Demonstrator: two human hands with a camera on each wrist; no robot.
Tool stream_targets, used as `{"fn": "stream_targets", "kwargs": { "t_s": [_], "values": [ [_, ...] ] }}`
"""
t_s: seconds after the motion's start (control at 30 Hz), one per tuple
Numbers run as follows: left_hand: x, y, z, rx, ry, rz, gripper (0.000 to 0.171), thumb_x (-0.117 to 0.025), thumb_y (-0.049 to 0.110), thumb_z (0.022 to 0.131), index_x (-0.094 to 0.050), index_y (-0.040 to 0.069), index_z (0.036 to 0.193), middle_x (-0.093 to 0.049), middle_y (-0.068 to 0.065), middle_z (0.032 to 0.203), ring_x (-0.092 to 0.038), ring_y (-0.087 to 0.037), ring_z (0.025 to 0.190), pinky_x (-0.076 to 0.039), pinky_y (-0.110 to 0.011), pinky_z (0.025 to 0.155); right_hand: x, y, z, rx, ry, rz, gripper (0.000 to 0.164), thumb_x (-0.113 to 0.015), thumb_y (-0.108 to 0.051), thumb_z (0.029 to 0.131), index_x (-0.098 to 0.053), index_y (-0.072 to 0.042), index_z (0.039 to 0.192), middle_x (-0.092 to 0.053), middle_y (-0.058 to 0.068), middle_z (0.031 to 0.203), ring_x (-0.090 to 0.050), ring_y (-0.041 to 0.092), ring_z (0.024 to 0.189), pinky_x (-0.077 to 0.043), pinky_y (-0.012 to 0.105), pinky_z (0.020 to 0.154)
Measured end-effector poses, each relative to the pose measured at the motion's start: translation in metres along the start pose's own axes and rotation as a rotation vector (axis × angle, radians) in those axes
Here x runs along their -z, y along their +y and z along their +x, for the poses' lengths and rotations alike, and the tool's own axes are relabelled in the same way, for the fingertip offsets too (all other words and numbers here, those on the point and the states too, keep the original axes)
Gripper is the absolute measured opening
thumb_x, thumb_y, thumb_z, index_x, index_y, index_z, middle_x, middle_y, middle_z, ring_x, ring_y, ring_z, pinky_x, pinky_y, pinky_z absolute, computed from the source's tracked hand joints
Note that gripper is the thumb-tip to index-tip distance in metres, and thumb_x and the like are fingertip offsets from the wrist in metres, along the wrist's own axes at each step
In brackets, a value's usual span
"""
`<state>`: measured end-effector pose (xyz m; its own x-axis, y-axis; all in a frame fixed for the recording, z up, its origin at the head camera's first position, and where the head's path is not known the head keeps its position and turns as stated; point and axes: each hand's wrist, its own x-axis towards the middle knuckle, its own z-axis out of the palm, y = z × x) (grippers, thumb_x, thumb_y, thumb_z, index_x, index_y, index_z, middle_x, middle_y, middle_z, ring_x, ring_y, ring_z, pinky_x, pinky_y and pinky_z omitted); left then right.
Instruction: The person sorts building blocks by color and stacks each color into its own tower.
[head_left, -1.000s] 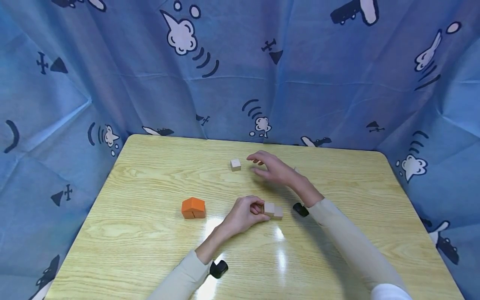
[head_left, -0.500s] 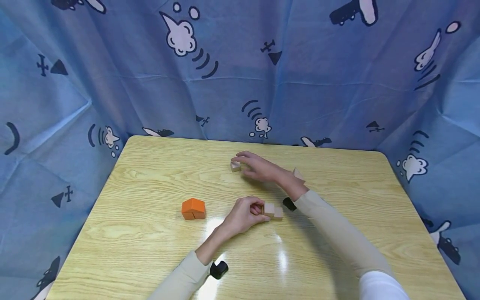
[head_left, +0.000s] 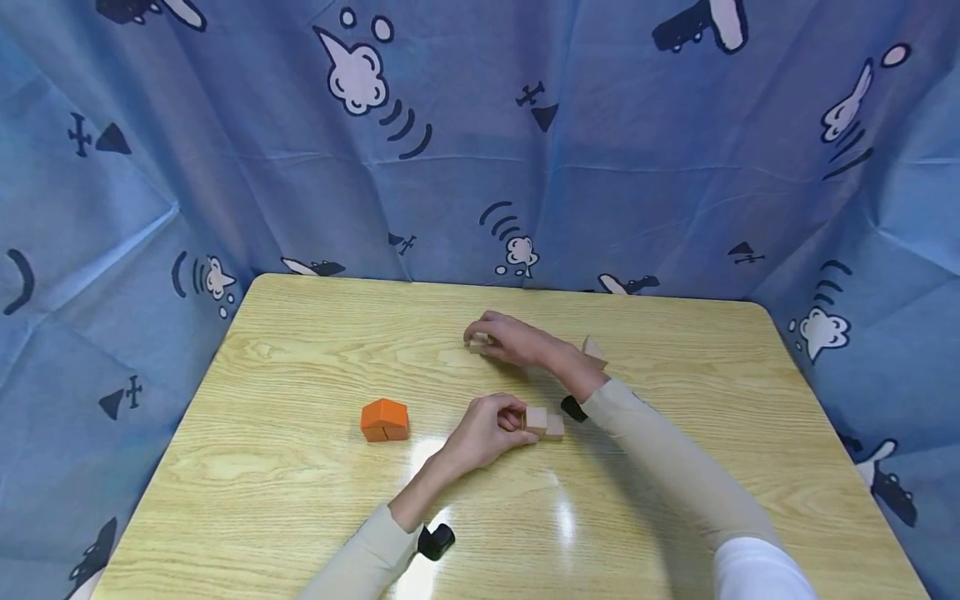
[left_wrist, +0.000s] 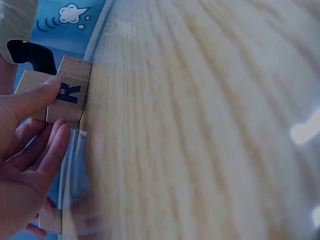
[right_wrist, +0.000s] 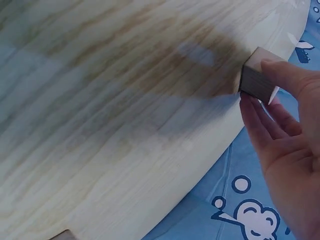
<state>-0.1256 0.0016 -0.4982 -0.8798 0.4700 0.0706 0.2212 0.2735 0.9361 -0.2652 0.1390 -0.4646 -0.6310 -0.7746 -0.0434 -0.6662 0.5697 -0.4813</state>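
Observation:
My left hand (head_left: 491, 427) pinches a small group of plain wooden cubes near the middle of the table, thumb on the near side and fingers on the far side. One upper cube (head_left: 535, 419) sits raised beside a lower cube (head_left: 554, 427). The left wrist view shows a lower cube marked with a dark letter R (left_wrist: 69, 94), the thumb tip at its edge. Farther back, my right hand (head_left: 517, 340) grips a single wooden cube (right_wrist: 257, 75) between thumb and fingers, close over the tabletop. From the head view, the fingers partly cover this cube.
An orange house-shaped group of blocks (head_left: 385, 421) stands left of the left hand. A pointed wooden block (head_left: 593, 352) is partly hidden behind the right wrist. The wooden table (head_left: 285, 500) meets a blue patterned curtain (head_left: 450, 200) at its back and sides.
My right hand has moved left to the far wooden cube, and its fingers have closed around it. The left hand has kept its pinch on the cube group.

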Motion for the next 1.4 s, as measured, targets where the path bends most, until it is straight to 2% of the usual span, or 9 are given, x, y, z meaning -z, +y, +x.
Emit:
{"fn": "stream_targets", "kwargs": {
  "t_s": [0.13,0.3,0.37,0.67,0.83,1.03,1.4],
  "values": [
    [0.0,0.0,0.0,0.0,0.001,0.003,0.034,-0.088,0.006,0.082,-0.071,-0.006,0.109,-0.07,-0.008,0.092,-0.068,-0.011,0.076,-0.056,-0.017,0.069,0.001,-0.002,-0.003,-0.019,-0.003,-0.007,0.029,-0.065,-0.005,0.101,-0.065,-0.003,0.13,-0.063,0.015,0.12,-0.057,0.025,0.103,-0.05,0.04,0.089],
    [-0.001,0.0,0.0,0.005,0.005,-0.004,0.034,-0.088,0.006,0.082,-0.072,-0.006,0.109,-0.07,-0.008,0.092,-0.067,-0.009,0.076,-0.056,-0.017,0.069,0.005,-0.005,-0.011,-0.069,0.013,0.015,0.043,-0.069,-0.008,0.099,-0.057,0.004,0.138,-0.062,0.019,0.128,-0.06,0.027,0.112,-0.052,0.041,0.095],
    [-0.001,0.0,0.0,0.006,0.009,-0.005,0.034,-0.088,0.006,0.081,-0.072,-0.006,0.109,-0.07,-0.008,0.091,-0.067,-0.009,0.076,-0.056,-0.017,0.069,0.006,-0.005,-0.015,-0.085,0.025,0.031,0.043,-0.071,-0.009,0.098,-0.057,0.005,0.137,-0.063,0.018,0.128,-0.061,0.028,0.115,-0.053,0.041,0.096],
    [0.0,0.0,-0.001,0.019,0.009,-0.009,0.034,-0.087,0.005,0.082,-0.071,-0.007,0.109,-0.07,-0.008,0.092,-0.067,-0.01,0.076,-0.056,-0.018,0.069,0.01,0.001,-0.042,-0.084,0.11,0.116,0.036,-0.075,-0.009,0.094,-0.064,0.002,0.127,-0.065,0.012,0.118,-0.063,0.026,0.11,-0.056,0.038,0.093],
    [-0.001,0.0,0.0,0.015,0.009,-0.015,0.034,-0.088,0.004,0.081,-0.071,-0.007,0.109,-0.07,-0.009,0.092,-0.068,-0.011,0.077,-0.056,-0.017,0.069,0.011,0.002,-0.058,-0.071,0.143,0.178,0.037,-0.074,-0.005,0.094,-0.064,0.004,0.128,-0.064,0.013,0.118,-0.063,0.028,0.111,-0.057,0.04,0.095],
    [-0.001,0.0,0.0,0.021,0.006,-0.016,0.034,-0.087,0.003,0.082,-0.071,-0.008,0.109,-0.071,-0.009,0.092,-0.068,-0.011,0.077,-0.056,-0.017,0.069,0.013,0.0,-0.076,-0.06,0.178,0.204,0.039,-0.074,-0.003,0.093,-0.063,0.003,0.13,-0.065,0.015,0.12,-0.062,0.029,0.111,-0.056,0.045,0.095],
    [-0.001,-0.001,-0.001,0.007,0.009,-0.017,0.033,-0.088,0.004,0.081,-0.072,-0.007,0.108,-0.071,-0.009,0.091,-0.067,-0.011,0.076,-0.056,-0.017,0.068,0.013,-0.004,-0.11,-0.103,0.218,0.264,0.041,-0.076,-0.005,0.093,-0.064,0.001,0.131,-0.064,0.011,0.121,-0.063,0.027,0.113,-0.057,0.045,0.096]
  ]
}}
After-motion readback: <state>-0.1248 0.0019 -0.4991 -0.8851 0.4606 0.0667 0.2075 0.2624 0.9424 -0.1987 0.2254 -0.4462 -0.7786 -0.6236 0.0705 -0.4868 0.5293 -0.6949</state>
